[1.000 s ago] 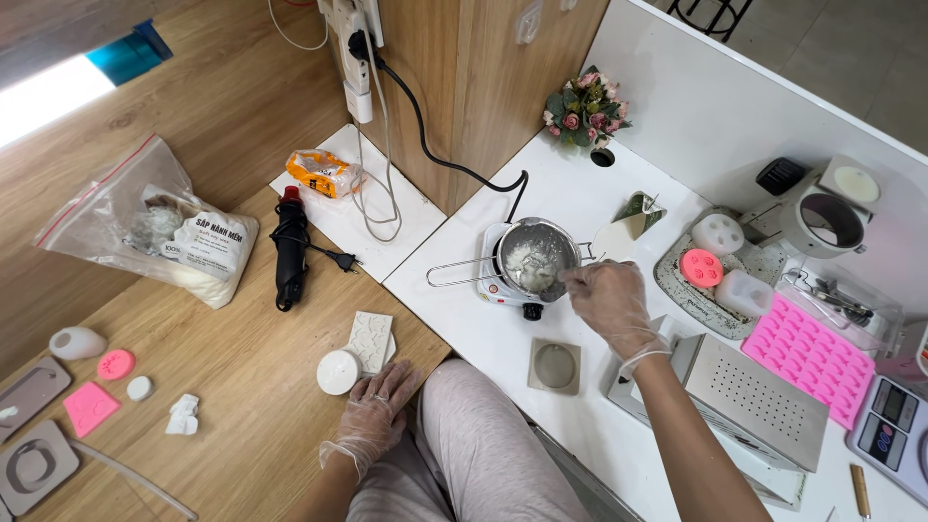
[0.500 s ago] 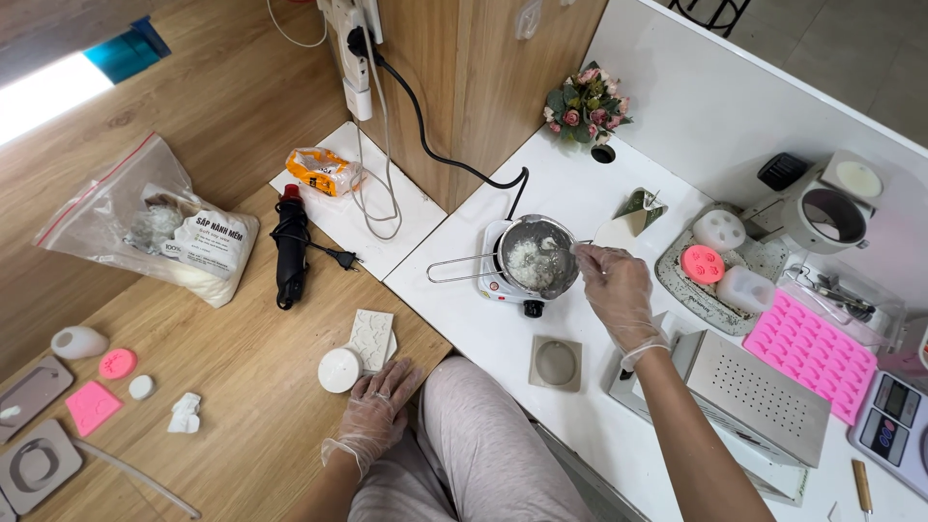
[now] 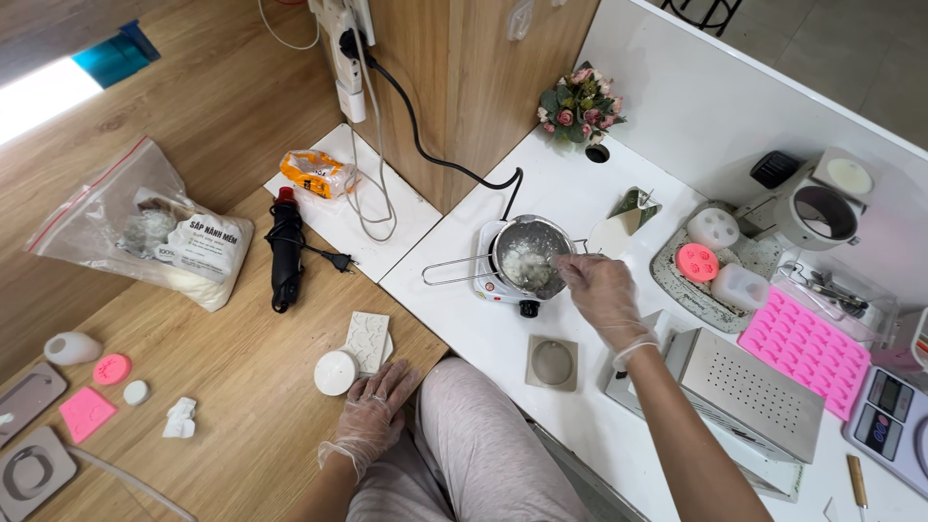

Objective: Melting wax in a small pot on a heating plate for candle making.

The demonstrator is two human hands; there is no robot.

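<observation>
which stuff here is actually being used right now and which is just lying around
In use:
right hand, gloved, at the rim of the small metal pot
white lumpy stuff in the pot
small white hotplate under the pot

Lying about:
left hand, flat on the wooden table
black heat gun
plastic bag of white flakes
pink mould tray
white round disc

Bright even light, sharp, wide-angle edge bending.
</observation>
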